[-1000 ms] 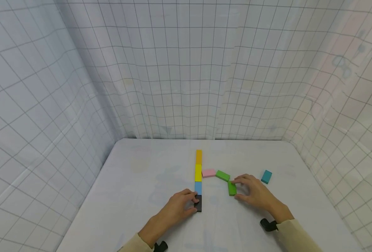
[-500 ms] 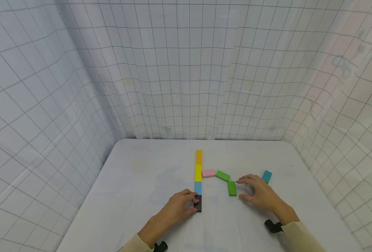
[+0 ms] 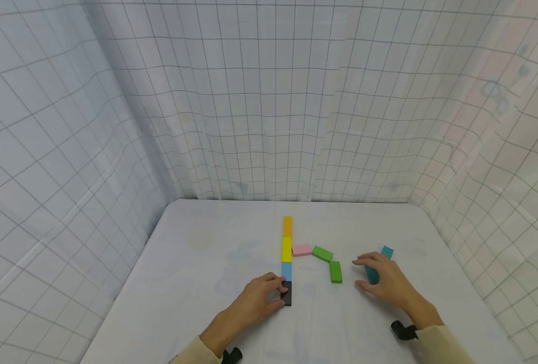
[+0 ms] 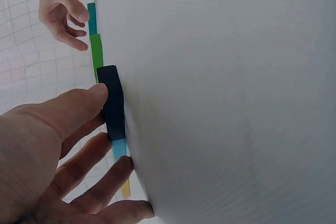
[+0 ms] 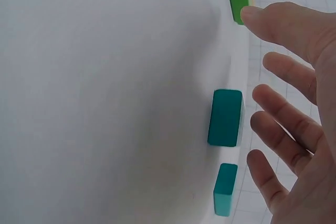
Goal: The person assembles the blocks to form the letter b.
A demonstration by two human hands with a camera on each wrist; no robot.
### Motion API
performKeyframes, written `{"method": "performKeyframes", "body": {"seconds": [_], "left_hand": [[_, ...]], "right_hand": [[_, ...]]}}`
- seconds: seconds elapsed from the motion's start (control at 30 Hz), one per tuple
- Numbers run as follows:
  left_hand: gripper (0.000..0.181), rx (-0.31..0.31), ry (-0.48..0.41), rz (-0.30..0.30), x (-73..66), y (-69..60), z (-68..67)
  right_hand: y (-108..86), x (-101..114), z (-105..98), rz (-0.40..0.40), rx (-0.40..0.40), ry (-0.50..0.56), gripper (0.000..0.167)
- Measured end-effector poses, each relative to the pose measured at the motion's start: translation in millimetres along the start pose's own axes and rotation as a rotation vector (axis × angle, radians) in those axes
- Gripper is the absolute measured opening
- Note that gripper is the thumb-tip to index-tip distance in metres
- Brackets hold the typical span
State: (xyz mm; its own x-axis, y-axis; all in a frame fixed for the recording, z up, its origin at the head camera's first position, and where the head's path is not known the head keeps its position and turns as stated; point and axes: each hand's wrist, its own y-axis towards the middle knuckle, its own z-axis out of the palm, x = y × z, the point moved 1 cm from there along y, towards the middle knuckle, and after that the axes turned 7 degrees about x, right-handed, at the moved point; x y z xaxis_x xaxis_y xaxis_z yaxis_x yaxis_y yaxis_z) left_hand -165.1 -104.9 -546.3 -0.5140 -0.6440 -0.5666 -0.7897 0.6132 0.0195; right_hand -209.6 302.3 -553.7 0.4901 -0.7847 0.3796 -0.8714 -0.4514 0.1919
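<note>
My left hand [image 3: 257,301] pinches a black block [image 3: 287,294] between thumb and fingers. That block is the near end of a straight column with a light blue block [image 3: 286,271], a yellow block [image 3: 286,249] and an orange block [image 3: 287,227]. A pink block [image 3: 302,250] touches the yellow one, and two green blocks [image 3: 322,254] curve off from it. My right hand [image 3: 383,278] holds nothing, its fingers apart above the table. Beneath and beside it lie two teal blocks, the nearer teal block [image 5: 226,118] and the farther teal block [image 5: 224,190], partly covered in the head view.
A white cloth covers the table [image 3: 196,263]. Gridded white curtains [image 3: 260,126] enclose its back and both sides. Each wrist wears a black camera mount, such as the right mount [image 3: 403,331].
My right hand has let go of the nearer green block and moved right, over the teal blocks. A second teal block has come into view by it. The left hand stays put.
</note>
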Motion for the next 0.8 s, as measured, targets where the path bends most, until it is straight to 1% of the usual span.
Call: {"method": "performKeyframes", "body": {"seconds": [0.17, 0.37, 0.6, 0.7, 0.8], "left_hand": [[0.026, -0.011, 0.013, 0.002, 1.3, 0.2, 1.4], [0.025, -0.016, 0.019, 0.012, 1.4, -0.3, 0.7], [0.021, -0.005, 0.007, 0.005, 1.9, -1.5, 1.0], [0.023, -0.003, 0.003, 0.001, 2.3, -1.4, 1.9], [0.025, -0.006, 0.004, 0.009, 2.9, -1.6, 2.7]], "right_hand": [[-5.4, -5.0, -1.3, 0.020, -0.033, -0.025, 0.052], [-11.9, -11.9, -2.0, 0.069, -0.063, -0.033, 0.054], [-17.1, -17.8, -0.9, 0.099, -0.048, 0.021, 0.055], [-18.2, -19.1, 0.1, 0.111, -0.038, 0.043, 0.056], [-18.8, -20.2, 1.2, 0.123, -0.027, 0.060, 0.056]]}}
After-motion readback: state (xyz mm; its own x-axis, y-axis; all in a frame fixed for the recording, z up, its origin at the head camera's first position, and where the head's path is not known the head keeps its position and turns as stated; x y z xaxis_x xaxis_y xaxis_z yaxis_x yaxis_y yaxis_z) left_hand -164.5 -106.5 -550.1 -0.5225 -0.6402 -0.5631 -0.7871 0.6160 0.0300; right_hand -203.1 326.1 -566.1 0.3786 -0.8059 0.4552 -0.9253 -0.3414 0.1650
